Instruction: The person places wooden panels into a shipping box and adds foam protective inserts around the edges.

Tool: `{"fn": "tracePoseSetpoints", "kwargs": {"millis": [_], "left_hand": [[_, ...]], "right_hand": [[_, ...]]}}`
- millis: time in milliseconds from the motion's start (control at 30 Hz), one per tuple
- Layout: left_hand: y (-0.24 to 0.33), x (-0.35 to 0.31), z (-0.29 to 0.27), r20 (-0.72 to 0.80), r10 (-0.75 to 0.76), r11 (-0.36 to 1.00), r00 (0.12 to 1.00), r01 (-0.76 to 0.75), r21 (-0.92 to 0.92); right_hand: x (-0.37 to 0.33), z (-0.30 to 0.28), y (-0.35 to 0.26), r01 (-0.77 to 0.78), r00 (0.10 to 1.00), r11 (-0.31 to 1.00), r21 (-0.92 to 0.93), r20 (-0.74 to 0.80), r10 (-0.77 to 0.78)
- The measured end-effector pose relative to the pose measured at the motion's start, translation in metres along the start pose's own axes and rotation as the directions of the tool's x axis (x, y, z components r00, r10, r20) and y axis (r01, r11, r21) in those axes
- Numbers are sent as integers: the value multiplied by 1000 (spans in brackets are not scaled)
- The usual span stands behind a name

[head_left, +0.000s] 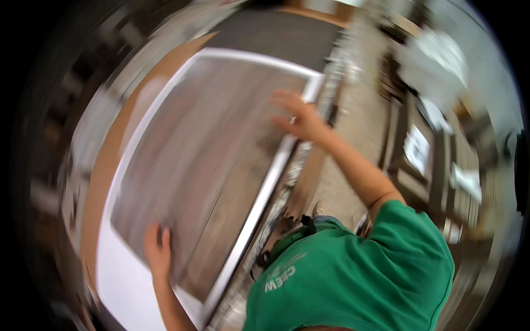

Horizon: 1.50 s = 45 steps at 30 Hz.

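- Wood-grain sheet point(193, 149): spread between and beneath both hands, reaching beyond them.
- Left hand point(158, 254): loosely open over its near end, no grip visible; white border point(124, 276) beside it.
- Right hand point(298, 121): fingers spread and curved above the right edge, seemingly holding nothing; blur hides contact.

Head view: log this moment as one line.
left hand: open, over white-bordered sheet, lower left | right hand: open, over its right edge | contact: unclear, motion blur
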<state>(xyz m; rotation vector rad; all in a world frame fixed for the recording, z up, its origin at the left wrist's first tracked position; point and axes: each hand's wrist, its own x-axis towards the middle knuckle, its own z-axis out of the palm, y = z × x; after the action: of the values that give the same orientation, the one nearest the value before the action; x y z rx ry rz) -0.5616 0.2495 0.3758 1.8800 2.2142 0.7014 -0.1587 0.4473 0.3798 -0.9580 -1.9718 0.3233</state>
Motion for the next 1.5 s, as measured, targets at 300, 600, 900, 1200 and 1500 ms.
{"fn": "tracePoseSetpoints", "kwargs": {"millis": [300,600,900,1200,1500], "left_hand": [[150,32,39,421,380,913,823,-262,-312],[278,20,120,377,413,900,829,-434,-33],[273,27,161,-90,410,782,907,-300,546],[494,-31,369,339,473,851,814,-322,-415],[575,32,542,807,437,881,398,-10,-472]], "right_hand": [[-188,-74,19,-327,903,906,-269,-372,216],[-385,-166,145,-797,596,514,-318,-274,755],[-537,-308,254,-982,-88,-138,-132,-331,940],[-559,-358,364,-966,-246,-250,58,-489,837],[-504,-393,450,-950,-177,-282,-133,-513,840]]}}
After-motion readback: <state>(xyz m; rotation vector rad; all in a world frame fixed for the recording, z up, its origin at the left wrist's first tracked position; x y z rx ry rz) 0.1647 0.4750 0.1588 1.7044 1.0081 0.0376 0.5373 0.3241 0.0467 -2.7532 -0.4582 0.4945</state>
